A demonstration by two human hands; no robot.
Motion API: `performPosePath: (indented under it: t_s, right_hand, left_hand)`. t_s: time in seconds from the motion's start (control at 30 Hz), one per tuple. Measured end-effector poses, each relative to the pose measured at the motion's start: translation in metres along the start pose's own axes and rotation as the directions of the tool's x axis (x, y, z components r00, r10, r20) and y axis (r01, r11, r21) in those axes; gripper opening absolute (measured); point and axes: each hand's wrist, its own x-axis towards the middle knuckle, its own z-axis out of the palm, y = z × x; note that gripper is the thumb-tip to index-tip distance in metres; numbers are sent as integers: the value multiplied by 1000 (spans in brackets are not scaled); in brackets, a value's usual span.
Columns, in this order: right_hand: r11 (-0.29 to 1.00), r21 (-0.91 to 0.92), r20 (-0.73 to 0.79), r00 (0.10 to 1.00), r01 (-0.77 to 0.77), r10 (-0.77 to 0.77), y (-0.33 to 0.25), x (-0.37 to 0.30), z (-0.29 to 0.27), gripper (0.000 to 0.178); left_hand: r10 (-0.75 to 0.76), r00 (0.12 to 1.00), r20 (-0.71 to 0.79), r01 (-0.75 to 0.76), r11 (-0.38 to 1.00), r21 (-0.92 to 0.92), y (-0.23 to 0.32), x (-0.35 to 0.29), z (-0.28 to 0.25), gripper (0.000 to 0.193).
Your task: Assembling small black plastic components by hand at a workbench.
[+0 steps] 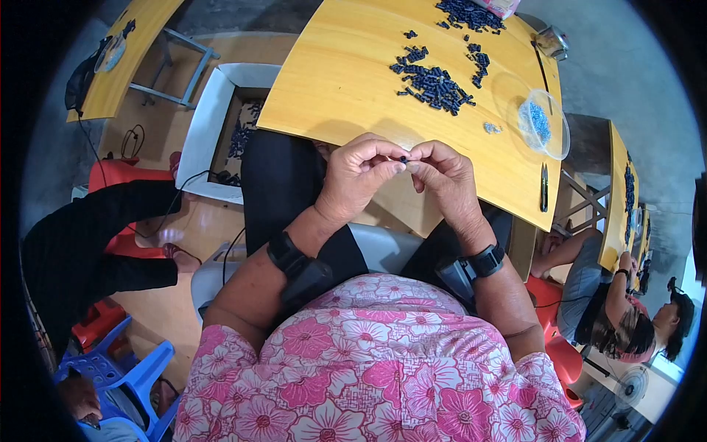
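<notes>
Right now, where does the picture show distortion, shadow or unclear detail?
Head view: near edge of the yellow table bends, corners are black; head view: soft shadow on the table just beyond the left hand; head view: dark piece between left hand and right hand is too small to make out clearly.

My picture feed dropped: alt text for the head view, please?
A bare left hand and right hand pinch a tiny black part near the edge of a yellow wooden table. Beyond lie piles of small black parts; rightward, a clear round plastic tub holds small blue pieces.
</notes>
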Motion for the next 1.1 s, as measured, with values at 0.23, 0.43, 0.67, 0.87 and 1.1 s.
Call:
performPosePath:
  t_s: [0.23,0.43,0.67,0.87,1.1]
  right_hand:
    - [992,49,-26,993,117,-116,-8,-2,3,18]
    - [925,-295,131,969,240,-209,-13,0,-2,26]
    - [969,-215,113,988,123,-101,-12,4,-5,12]
    - [997,-71,85,996,40,-34,-8,5,-8,10]
    - [977,-125,114,980,175,-161,-5,1,-3,7]
  left_hand:
    - [-181,980,84,193,965,-178,4,-1,-1,15]
    - [-200,977,78,213,946,-244,5,1,1,32]
    - [-223,968,111,243,944,-222,9,1,-1,35]
    - [-231,966,112,252,936,-247,6,3,1,32]
    - [-290,945,151,313,937,-154,0,0,-3,13]
